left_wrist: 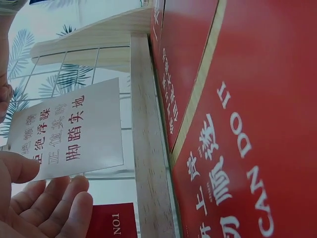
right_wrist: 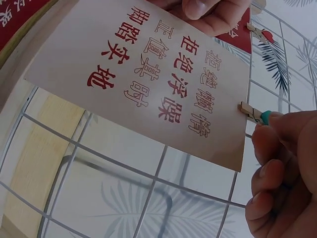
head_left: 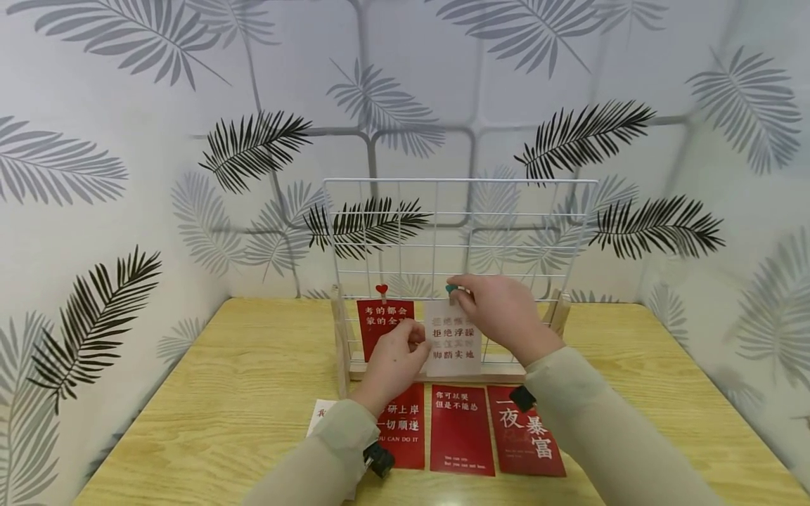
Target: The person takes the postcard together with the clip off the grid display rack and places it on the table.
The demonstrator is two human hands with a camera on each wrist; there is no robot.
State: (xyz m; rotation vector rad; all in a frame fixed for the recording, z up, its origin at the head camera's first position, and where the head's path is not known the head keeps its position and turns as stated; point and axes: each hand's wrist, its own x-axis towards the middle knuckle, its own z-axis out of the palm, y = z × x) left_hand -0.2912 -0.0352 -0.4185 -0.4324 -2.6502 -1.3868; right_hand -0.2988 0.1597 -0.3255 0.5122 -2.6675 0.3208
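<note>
My left hand (head_left: pixel 394 358) pinches the left edge of a white card (head_left: pixel 453 355) printed with red and pale characters. The card stands upright in front of a white wire grid (head_left: pixel 462 180). At its top edge, my right hand (head_left: pixel 509 313) pinches a small wooden clothespin (right_wrist: pixel 251 113) with a teal top between thumb and forefinger. The pin's jaws are at the card's upper edge. Just left of it hangs a red card (head_left: pixel 373 341), held to the grid by a clothespin with a red heart (head_left: pixel 382 289); my left hand partly covers this card.
The grid stands in a wooden base (head_left: pixel 506 370) on a wood-grain table (head_left: pixel 253 372). Before it lie red cards (head_left: pixel 462 436), one (head_left: pixel 528 443) at the right and another (head_left: pixel 408 446) partly behind my left wrist. A white card (head_left: pixel 318 413) shows beside the left sleeve.
</note>
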